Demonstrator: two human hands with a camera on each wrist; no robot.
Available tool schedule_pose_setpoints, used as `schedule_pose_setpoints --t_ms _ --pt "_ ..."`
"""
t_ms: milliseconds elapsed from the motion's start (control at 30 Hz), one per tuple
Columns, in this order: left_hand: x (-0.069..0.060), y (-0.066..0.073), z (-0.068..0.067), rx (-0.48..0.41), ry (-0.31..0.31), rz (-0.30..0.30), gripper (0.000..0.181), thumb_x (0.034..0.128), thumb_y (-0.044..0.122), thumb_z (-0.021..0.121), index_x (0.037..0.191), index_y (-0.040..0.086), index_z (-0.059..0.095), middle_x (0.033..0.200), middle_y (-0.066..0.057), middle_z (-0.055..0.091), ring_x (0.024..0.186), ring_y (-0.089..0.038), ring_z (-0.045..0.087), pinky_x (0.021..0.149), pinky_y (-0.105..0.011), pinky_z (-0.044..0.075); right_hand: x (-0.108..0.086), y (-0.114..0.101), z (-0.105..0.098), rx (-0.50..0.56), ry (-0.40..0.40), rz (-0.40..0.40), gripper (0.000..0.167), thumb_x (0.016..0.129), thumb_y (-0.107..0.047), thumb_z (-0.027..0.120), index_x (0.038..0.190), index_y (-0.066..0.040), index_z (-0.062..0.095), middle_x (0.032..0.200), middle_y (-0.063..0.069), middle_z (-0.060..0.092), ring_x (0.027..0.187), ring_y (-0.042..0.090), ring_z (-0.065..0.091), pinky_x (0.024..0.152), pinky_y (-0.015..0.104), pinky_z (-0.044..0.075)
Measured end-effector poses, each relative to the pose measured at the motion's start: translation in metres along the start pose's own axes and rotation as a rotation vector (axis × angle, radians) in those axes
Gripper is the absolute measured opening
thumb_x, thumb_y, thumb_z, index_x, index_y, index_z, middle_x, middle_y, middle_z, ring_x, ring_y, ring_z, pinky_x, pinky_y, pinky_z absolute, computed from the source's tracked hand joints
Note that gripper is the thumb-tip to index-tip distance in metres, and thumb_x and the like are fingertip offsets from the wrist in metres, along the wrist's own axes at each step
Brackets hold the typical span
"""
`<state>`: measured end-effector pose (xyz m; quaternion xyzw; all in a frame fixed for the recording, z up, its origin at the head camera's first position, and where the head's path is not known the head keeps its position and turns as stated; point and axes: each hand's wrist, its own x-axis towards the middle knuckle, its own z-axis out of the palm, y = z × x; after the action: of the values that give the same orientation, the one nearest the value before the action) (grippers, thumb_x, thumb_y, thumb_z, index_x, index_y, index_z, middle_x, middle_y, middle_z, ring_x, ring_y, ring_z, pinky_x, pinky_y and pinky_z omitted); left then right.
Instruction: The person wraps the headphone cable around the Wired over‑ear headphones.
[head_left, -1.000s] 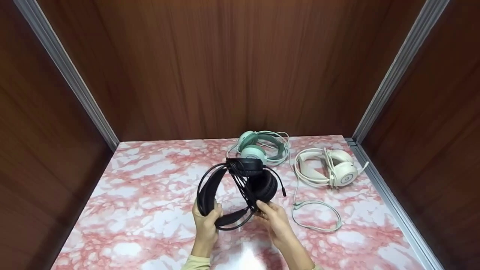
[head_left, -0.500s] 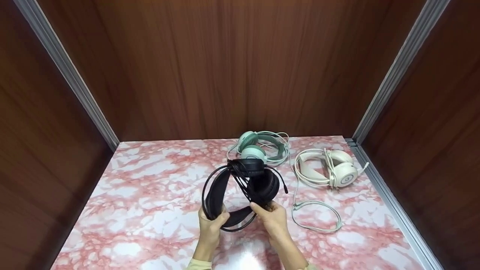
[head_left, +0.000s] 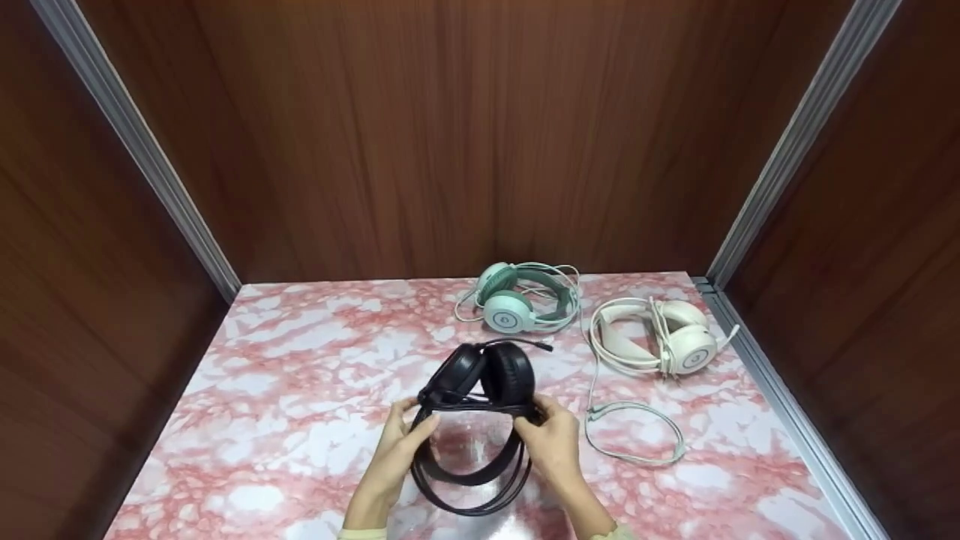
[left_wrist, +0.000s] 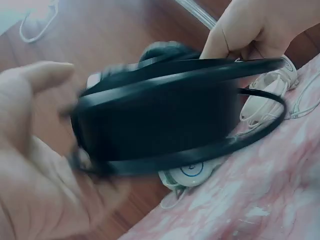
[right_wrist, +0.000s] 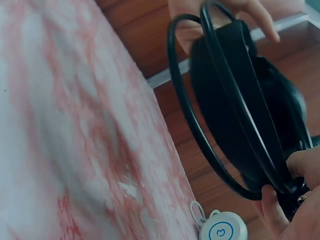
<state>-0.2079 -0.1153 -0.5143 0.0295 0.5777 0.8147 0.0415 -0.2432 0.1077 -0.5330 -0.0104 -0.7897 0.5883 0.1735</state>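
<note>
A black headset [head_left: 511, 373] with a microphone boom hangs above the table's middle, earcups away from me and headband towards me. Its black cable [head_left: 480, 407] runs across between the earcups and the headband. At the headset's right side, my right hand [head_left: 553, 442] grips the joint between earcup and band with thumb and fingers. My left hand [head_left: 394, 450] is at the left side; in the left wrist view its thumb [left_wrist: 50, 75] stands straight and away from the headset, while the fingers lie against it, their tips partly hidden.
A mint-green headset [head_left: 508, 312] lies at the back, its cable loop [head_left: 637, 431] trailing towards the front right. To its right lies a cream headset [head_left: 690, 349] with a wrapped cable. Brown wood panels [head_left: 465, 135] enclose the red-and-white marbled table [head_left: 300, 420].
The black headset has turned so its earcups point to the back and its headband towards me. It has come nearer, uncovering the mint-green headset. My left hand has shifted left, its thumb spread.
</note>
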Motion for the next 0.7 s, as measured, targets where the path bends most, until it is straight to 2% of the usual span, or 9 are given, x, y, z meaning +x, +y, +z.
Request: schedule_pose_setpoints --t_ms 100,200,300,400,567,700 --pt "0.000 -0.004 0.000 0.049 0.057 -0.120 0.065 0.0957 0.033 0.060 0.138 -0.001 0.025 0.086 -0.010 0.055 0.050 -0.012 0.049 0.050 -0.023 0.045 -0.003 0.003 0.001 -0.089 -0.042 -0.083 0.030 0.070 0.007 0.067 0.099 0.002 0.071 0.077 0.004 0.069 0.067 0.011 0.062 0.060 0.024 0.052" --pt "0.001 -0.012 -0.001 0.054 0.113 -0.165 0.066 0.0955 0.040 0.059 0.138 -0.003 0.031 0.101 -0.013 0.051 0.050 -0.012 0.048 0.049 -0.023 0.045 -0.005 0.007 0.003 -0.141 -0.065 -0.140 0.030 0.068 0.005 0.068 0.098 0.000 0.072 0.076 0.001 0.069 0.065 0.009 0.061 0.060 0.024 0.051" --pt "0.003 -0.021 -0.004 0.054 0.159 -0.172 0.067 0.0945 0.040 0.061 0.135 -0.007 0.036 0.107 -0.013 0.050 0.053 -0.013 0.048 0.050 -0.022 0.045 -0.006 0.009 0.003 -0.163 -0.090 -0.182 0.034 0.067 0.005 0.068 0.100 -0.001 0.071 0.078 0.001 0.069 0.066 0.009 0.062 0.059 0.023 0.051" --pt "0.005 -0.027 -0.006 0.037 0.186 -0.173 0.064 0.0923 0.037 0.065 0.128 -0.009 0.040 0.099 -0.010 0.053 0.053 -0.011 0.045 0.048 -0.020 0.041 -0.007 0.011 0.003 -0.178 -0.113 -0.218 0.035 0.067 0.006 0.069 0.101 -0.001 0.071 0.079 0.001 0.069 0.066 0.009 0.062 0.059 0.022 0.050" --pt "0.007 -0.035 -0.007 0.016 0.241 -0.169 0.048 0.0880 0.030 0.072 0.114 -0.005 0.052 0.087 -0.005 0.056 0.046 -0.008 0.040 0.043 -0.019 0.035 -0.009 0.012 0.004 -0.200 -0.129 -0.227 0.035 0.066 0.006 0.071 0.101 -0.001 0.071 0.079 0.001 0.069 0.066 0.009 0.062 0.060 0.025 0.051" --pt "0.008 -0.036 -0.007 0.019 0.302 -0.134 0.050 0.0853 0.028 0.075 0.116 -0.006 0.056 0.078 -0.002 0.057 0.041 -0.005 0.038 0.039 -0.018 0.034 -0.007 0.011 0.004 -0.188 -0.177 -0.220 0.037 0.067 0.005 0.071 0.104 0.001 0.069 0.083 0.004 0.069 0.069 0.011 0.063 0.063 0.030 0.054"
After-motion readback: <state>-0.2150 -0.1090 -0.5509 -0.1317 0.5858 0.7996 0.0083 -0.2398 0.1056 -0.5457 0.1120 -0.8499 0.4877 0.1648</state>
